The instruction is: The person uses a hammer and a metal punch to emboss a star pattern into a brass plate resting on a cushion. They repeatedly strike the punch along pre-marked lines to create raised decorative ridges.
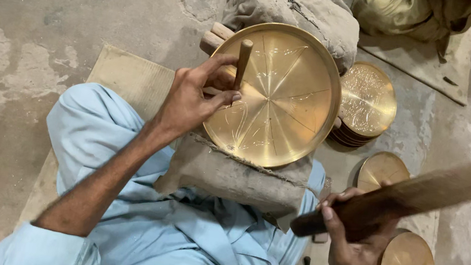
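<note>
Head view: my left hand (194, 97) pinches a punch (242, 64) upright on the brass plate (290, 106). My right hand (355, 233), fist closed, holds a wooden mallet (427, 194) off to the right, its long axis slanting up and away.

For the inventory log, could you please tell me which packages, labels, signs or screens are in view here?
None: no package, label, sign or screen shows. Only the engraved brass plate, more brass plates and cloth bundles on the floor.

Single head-worn view, looking steeply down, close over the lap, brass plate (276, 95) at centre
</note>
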